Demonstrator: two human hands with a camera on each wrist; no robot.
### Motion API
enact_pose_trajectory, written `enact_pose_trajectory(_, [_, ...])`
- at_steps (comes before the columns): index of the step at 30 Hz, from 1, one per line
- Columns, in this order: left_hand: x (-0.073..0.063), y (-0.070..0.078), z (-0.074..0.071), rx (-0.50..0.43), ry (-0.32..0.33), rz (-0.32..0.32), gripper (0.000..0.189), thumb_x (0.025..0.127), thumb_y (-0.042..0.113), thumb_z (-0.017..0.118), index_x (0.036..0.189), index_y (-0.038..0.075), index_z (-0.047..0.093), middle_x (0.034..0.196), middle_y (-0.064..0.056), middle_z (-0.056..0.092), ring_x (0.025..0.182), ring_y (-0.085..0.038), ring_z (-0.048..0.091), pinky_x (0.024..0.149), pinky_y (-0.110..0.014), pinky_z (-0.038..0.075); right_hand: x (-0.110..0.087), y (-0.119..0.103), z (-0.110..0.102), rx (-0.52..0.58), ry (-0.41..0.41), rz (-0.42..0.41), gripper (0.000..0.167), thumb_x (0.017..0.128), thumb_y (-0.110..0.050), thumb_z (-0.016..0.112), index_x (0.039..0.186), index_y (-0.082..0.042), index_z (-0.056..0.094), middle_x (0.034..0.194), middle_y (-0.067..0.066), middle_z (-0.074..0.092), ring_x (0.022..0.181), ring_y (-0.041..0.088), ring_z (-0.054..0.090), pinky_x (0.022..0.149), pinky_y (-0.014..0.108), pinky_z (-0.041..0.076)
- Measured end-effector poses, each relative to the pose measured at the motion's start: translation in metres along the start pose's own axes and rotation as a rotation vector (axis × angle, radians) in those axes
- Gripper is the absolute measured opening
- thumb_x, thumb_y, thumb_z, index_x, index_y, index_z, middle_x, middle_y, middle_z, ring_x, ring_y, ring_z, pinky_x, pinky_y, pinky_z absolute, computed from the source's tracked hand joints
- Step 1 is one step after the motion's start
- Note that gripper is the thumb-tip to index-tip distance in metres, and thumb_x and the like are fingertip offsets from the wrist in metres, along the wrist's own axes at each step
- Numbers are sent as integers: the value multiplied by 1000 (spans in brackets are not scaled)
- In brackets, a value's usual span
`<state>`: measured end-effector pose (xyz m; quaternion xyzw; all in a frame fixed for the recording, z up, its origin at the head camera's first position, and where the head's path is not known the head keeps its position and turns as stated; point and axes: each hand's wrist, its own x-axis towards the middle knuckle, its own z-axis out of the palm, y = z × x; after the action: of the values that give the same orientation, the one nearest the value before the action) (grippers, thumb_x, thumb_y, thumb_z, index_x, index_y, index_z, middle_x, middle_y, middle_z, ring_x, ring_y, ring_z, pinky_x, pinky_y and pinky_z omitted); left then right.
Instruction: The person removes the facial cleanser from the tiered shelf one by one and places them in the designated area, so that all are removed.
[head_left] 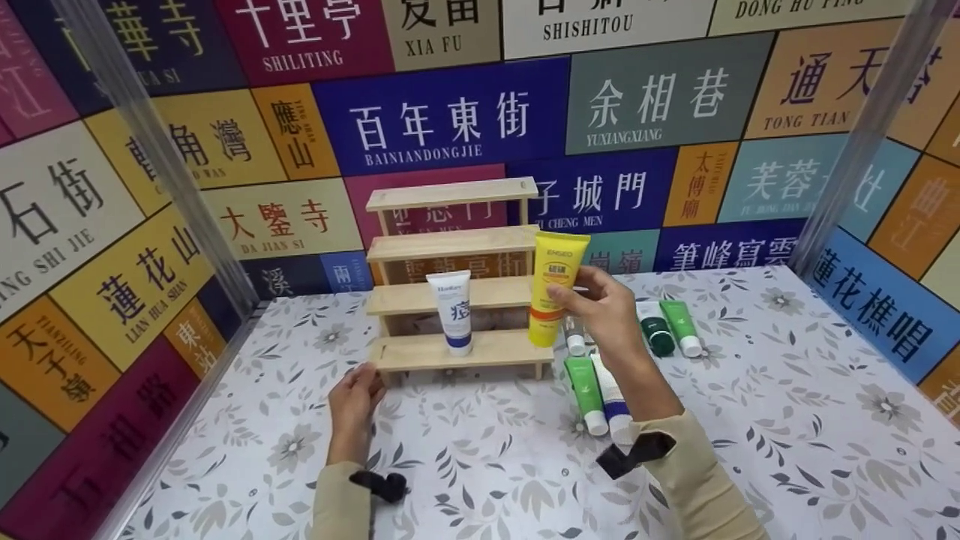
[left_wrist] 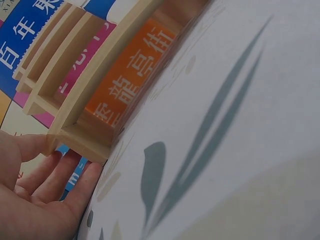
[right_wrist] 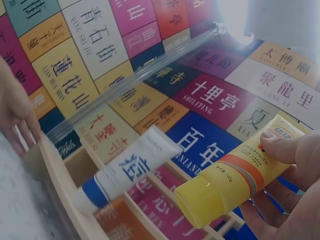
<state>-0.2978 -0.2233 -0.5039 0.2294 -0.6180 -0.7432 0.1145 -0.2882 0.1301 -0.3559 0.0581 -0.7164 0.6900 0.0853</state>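
My right hand (head_left: 609, 315) holds a yellow squeeze tube (head_left: 556, 289) between thumb and fingers, cap down, in front of the right end of a stepped wooden display rack (head_left: 450, 238). The right wrist view shows the yellow tube (right_wrist: 245, 172) with its orange band and the thumb on its front. On the rack's lowest step a white squeeze tube (head_left: 452, 313) with a blue cap band stands upright. My left hand (head_left: 355, 397) grips the lower left corner of the rack; in the left wrist view its thumb and fingers lie around that end (left_wrist: 82, 142).
Right of the rack, several tubes lie on the floral tabletop (head_left: 465, 465): a green tube (head_left: 585, 394), a white one with a blue band (head_left: 616, 405), a dark green-capped one (head_left: 658, 330) and another green tube (head_left: 681, 326). A sign-printed wall (head_left: 442, 112) stands behind.
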Motion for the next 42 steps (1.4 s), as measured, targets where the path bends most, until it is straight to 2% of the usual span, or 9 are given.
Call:
enact_pose_trajectory(5, [0,-1,-4,16,-2,1,44,104,28,56,138,0,56,133,-22,62,121,-29,62,101,-33,56,1,7,-21,-82,-6,9,60,87,-39,78,135,-8,58,129,12,64,112,17,62,99,32,55])
enact_pose_trajectory(11, [-2,0,-5,55,-8,26,44,105,28,53,138,0,56,137,-25,59,123,-31,62,101,-34,56,1,17,-45,-172,26,30,65,87,-45,76,137,-8,57,131,14,64,112,16,62,99,32,55])
enact_pose_trajectory(14, [-2,0,-5,41,-15,9,44,105,28,53,139,0,55,138,-24,59,125,-31,61,104,-35,54,2,22,-56,-205,31,48,68,88,-48,75,139,-9,55,132,13,63,112,15,61,99,32,55])
enact_pose_trajectory(23, [0,1,-3,17,-20,-11,44,105,28,53,139,0,55,138,-24,58,126,-31,59,106,-37,53,10,35,-92,-234,43,92,71,90,-46,73,142,-5,48,127,9,63,99,2,65,85,20,58])
enact_pose_trajectory(29, [0,-1,-1,7,-14,3,44,104,27,55,137,-1,56,135,-24,61,124,-31,61,103,-34,55,16,46,-118,-310,-27,174,76,91,-46,71,145,-1,41,138,21,56,95,2,65,86,23,59])
enact_pose_trajectory(32, [0,-1,0,3,-10,17,43,104,26,56,136,-3,57,131,-24,64,120,-30,64,98,-32,57,17,56,-131,-345,-73,252,79,93,-44,71,146,4,37,134,22,58,92,4,67,85,24,60])
enact_pose_trajectory(37, [0,-3,0,-1,-9,39,43,103,24,58,136,-4,57,122,-19,68,115,-28,67,93,-29,59,21,72,-147,-365,-162,372,83,93,-40,71,147,10,32,124,15,63,92,9,68,88,29,60])
enact_pose_trajectory(42, [-1,-2,-2,-6,-17,50,43,103,23,58,135,-5,57,114,-14,72,114,-28,68,92,-29,60,23,86,-156,-350,-251,443,83,92,-35,73,144,13,30,118,12,67,94,12,69,91,34,60])
